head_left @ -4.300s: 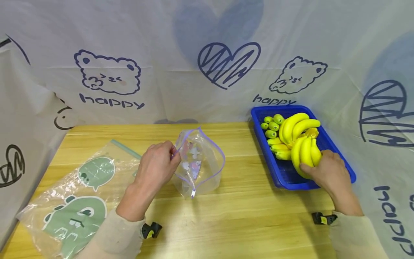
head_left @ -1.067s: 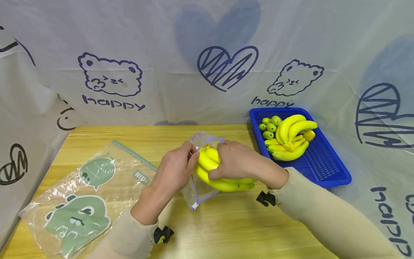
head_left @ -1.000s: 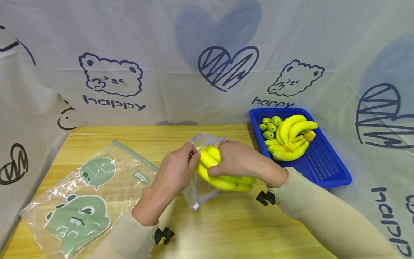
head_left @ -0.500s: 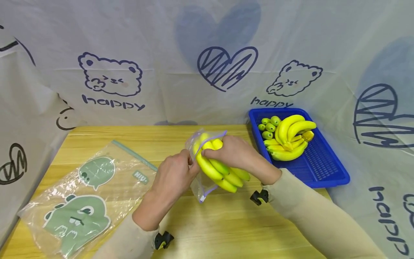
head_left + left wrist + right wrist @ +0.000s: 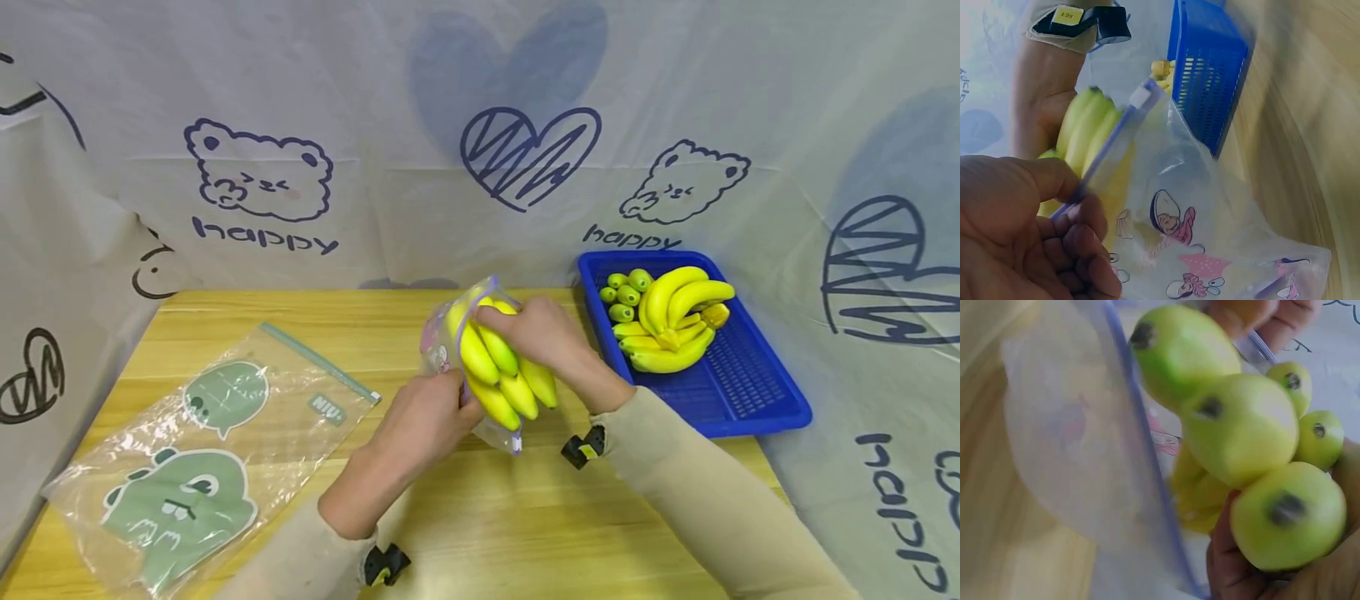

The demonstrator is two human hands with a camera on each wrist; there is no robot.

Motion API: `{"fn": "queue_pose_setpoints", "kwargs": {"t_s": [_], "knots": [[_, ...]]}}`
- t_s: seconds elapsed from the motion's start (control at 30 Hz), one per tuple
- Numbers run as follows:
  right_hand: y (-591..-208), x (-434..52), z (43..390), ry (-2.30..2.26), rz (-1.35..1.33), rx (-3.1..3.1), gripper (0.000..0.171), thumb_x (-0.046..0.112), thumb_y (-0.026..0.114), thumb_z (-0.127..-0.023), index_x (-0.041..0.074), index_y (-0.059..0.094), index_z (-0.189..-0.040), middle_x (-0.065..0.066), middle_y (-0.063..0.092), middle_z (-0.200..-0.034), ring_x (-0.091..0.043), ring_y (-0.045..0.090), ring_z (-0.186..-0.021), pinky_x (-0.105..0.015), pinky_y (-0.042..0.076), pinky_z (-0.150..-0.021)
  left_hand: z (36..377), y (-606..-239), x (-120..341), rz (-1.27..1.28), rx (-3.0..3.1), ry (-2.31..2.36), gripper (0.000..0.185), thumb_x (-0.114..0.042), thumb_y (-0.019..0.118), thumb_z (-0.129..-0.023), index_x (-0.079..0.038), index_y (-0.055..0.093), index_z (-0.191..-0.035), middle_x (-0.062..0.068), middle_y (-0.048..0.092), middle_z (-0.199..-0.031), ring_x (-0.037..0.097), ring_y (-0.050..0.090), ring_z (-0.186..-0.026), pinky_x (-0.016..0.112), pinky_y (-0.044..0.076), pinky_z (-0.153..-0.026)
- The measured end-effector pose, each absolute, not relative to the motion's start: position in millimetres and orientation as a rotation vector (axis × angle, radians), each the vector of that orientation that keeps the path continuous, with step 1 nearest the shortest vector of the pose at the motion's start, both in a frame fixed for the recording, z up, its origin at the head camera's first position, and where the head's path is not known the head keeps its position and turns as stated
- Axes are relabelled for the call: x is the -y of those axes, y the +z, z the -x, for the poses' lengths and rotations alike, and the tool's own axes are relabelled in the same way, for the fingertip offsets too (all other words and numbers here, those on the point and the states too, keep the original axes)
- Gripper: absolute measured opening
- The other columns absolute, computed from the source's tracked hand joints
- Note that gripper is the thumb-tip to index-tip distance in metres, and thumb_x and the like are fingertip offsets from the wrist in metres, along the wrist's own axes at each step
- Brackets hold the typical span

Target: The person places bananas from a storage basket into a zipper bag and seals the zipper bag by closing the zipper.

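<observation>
The left hand [image 5: 427,417] pinches the zip bag [image 5: 450,350] rim above the desk [image 5: 525,517]. The right hand [image 5: 543,337] grips the banana bunch [image 5: 498,375], half inside, long axis slanting down toward the person, tips outside.

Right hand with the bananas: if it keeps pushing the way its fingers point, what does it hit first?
Probably the far inner wall of the zip bag. The right hand points left into its mouth, the banana bunch already partly inside, the left hand pinching the rim. Depth inside the bag is unclear.
</observation>
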State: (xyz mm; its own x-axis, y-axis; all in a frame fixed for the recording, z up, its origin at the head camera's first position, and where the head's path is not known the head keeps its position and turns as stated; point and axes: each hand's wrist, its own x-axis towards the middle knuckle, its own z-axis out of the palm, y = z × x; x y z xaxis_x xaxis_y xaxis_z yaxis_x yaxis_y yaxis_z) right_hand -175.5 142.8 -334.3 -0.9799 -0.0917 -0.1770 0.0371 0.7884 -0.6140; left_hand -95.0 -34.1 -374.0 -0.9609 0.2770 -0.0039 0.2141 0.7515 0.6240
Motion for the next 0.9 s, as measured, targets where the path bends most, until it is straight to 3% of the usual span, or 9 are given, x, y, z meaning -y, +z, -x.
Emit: {"fn": "queue_pose_setpoints", "kwargs": {"t_s": [0.1, 0.2, 0.3, 0.47, 0.7, 0.9], "knots": [[-339, -139, 173, -1.161, 0.038, -2.709, 0.058, 0.067, 0.062, -0.094, 0.01, 0.064, -0.089, -0.009, 0.065, -0.084, -0.019, 0.062, -0.066, -0.029, 0.049, -0.053, 94, -372, 33, -0.368, -2.803, 1.066, 0.025, -0.02, 0.058, -0.099, -0.014, 0.05, -0.076, -0.002, 0.044, -0.064, 0.013, 0.039, -0.053, 0.027, 0.034, -0.051], [-342, -138, 170, -1.43, 0.092, -2.506, 0.047, 0.052, 0.064, -0.098, 0.01, 0.064, -0.118, -0.011, 0.068, -0.104, -0.021, 0.066, -0.087, -0.03, 0.056, -0.071, 95, -370, 34, -0.327, -2.792, 1.152, 0.02, -0.019, 0.056, -0.099, -0.013, 0.052, -0.08, -0.001, 0.045, -0.065, 0.013, 0.039, -0.053, 0.027, 0.033, -0.05], [-339, -138, 167, -1.59, 0.161, -2.293, 0.048, 0.033, 0.065, -0.098, 0.012, 0.052, -0.14, -0.013, 0.063, -0.12, -0.024, 0.063, -0.102, -0.034, 0.055, -0.086, 97, -370, 37, -0.299, -2.803, 1.194, 0.02, -0.02, 0.054, -0.1, -0.013, 0.052, -0.081, -0.001, 0.046, -0.064, 0.012, 0.038, -0.052, 0.026, 0.031, -0.049], [-339, -136, 167, -1.531, 0.268, -2.308, 0.05, 0.022, 0.07, -0.097, 0.009, 0.048, -0.14, -0.014, 0.061, -0.12, -0.025, 0.062, -0.103, -0.034, 0.055, -0.086, 96, -366, 38, -0.27, -2.803, 1.198, 0.022, -0.02, 0.054, -0.098, -0.013, 0.051, -0.077, -0.001, 0.047, -0.063, 0.013, 0.039, -0.052, 0.027, 0.031, -0.049], [-343, -132, 166, -1.173, 0.271, -2.634, 0.059, 0.044, 0.078, -0.092, 0.007, 0.053, -0.131, -0.01, 0.066, -0.106, -0.022, 0.067, -0.087, -0.031, 0.058, -0.071, 97, -366, 36, -0.272, -2.815, 1.123, 0.025, -0.02, 0.056, -0.095, -0.014, 0.05, -0.073, -0.004, 0.046, -0.061, 0.013, 0.04, -0.052, 0.028, 0.032, -0.048], [-342, -131, 169, -1.179, 0.154, -2.729, 0.06, 0.056, 0.077, -0.089, 0.009, 0.062, -0.124, -0.009, 0.07, -0.103, -0.023, 0.068, -0.086, -0.033, 0.058, -0.069, 94, -373, 37, -0.314, -2.876, 0.898, 0.039, -0.022, 0.066, -0.095, -0.017, 0.047, -0.061, -0.006, 0.04, -0.054, 0.012, 0.039, -0.049, 0.027, 0.031, -0.046]]}}
